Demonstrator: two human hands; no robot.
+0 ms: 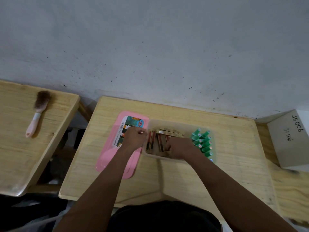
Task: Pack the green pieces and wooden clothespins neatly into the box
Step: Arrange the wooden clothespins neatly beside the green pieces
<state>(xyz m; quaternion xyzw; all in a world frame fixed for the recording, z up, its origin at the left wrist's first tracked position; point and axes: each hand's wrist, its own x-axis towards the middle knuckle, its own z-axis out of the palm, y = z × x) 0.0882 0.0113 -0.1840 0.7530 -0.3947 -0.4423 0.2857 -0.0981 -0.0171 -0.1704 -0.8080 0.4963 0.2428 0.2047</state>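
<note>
A clear plastic box (168,122) stands on the small wooden table (167,173). Several wooden clothespins (170,131) lie in its left and middle part. Several green pieces (203,143) stand packed in rows in its right part. My left hand (134,138) is closed in a fist at the box's left wall, gripping the rim. My right hand (179,147) is inside the box, fingers curled down on the clothespins near the front wall. What lies under that hand is hidden.
A pink lid (107,158) with a printed label lies flat just left of the box. A second wooden table on the left holds a pink-handled brush (37,113). A white cardboard box (291,139) stands at the right. A grey wall rises behind.
</note>
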